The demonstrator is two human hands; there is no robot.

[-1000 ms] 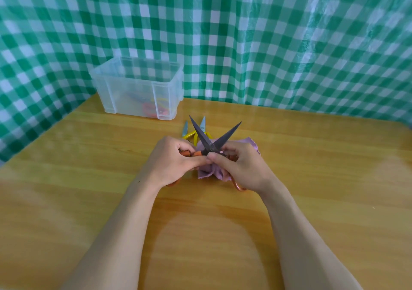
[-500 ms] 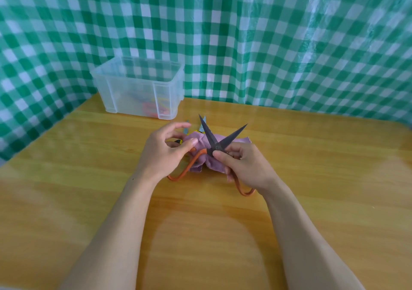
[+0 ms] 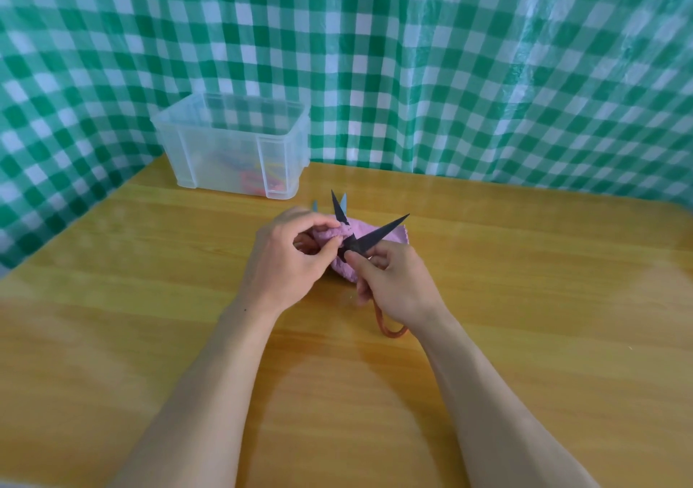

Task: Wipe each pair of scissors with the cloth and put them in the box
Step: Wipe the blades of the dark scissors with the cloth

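Scissors [image 3: 380,233] w/ dark blades are held open in a V just above the wooden surface [image 3: 525,319], mid-frame, in front of the checked curtain [image 3: 487,75] and well short of the clear box [image 3: 225,157] at the back left. Left hand [image 3: 285,262] pinches a fold of the purple cloth [image 3: 365,229] round the base of the left blade. Right hand [image 3: 397,289] grips the pair at the pivot, fingers curled, w/ an orange handle loop [image 3: 392,332] poking out below the wrist. Step in hand, as I read it: wiping blade no. 1. To do it well: hold firm at the pivot so the V can't snap shut on fingers; draw the cloth from pivot out to tip, thumb & forefinger on the flats, never across the edge; do both faces, then the other blade, then handles; close the blades before the trip to the box. Count, big to small: 1 surface, 1 box, 2 hands, 1 cloth, 1 pair in hand, plus 1 second pair [image 3: 344,202] behind the cloth, only its 2 pale-blue tips showing. Inside the box: coloured handles, red & yellow at least; no. of pairs can't tell thru the frosted wall.
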